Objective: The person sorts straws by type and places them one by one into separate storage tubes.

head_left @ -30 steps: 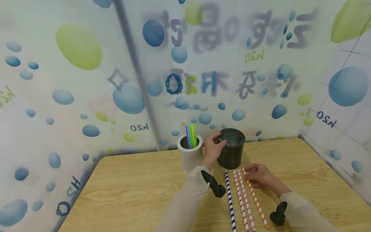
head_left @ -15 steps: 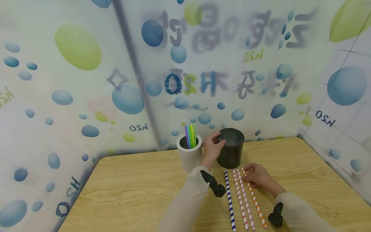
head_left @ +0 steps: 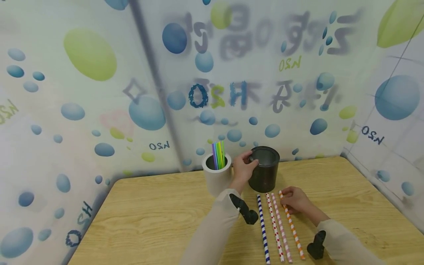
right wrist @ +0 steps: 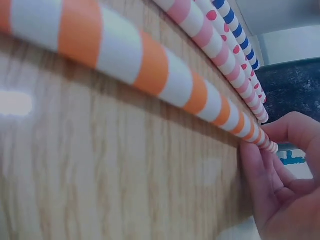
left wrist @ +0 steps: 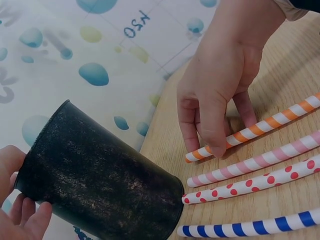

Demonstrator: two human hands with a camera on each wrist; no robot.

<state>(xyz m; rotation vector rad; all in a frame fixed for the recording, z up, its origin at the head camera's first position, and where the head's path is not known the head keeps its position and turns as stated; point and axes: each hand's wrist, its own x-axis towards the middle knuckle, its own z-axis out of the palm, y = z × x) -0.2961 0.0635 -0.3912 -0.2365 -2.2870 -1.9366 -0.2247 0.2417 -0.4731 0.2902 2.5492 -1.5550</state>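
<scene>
My left hand (head_left: 243, 169) grips the rim of a black cylindrical cup (head_left: 264, 178) from its left side, with the thumb in front. The cup stands upright near the back of the table. Before it and to the right, my right hand (head_left: 296, 200) pinches an orange-striped paper straw (head_left: 293, 228) near its far end. In the right wrist view, thumb and fingertips close on that straw's tip (right wrist: 270, 145). Left of it lie a pink-striped straw (head_left: 281, 228), a red-dotted straw (head_left: 275, 228) and a blue-striped straw (head_left: 263, 228), roughly side by side.
A white cup (head_left: 216, 182) holding several thin coloured straws (head_left: 218, 156) stands just left of my left hand. The wooden table (head_left: 149, 217) ends at a printed backdrop (head_left: 132, 147) behind the cups and at the right.
The far end of the orange-striped straw has shifted slightly to the right, away from the pink one, with my right hand on it. My left hand and both cups stay in place.
</scene>
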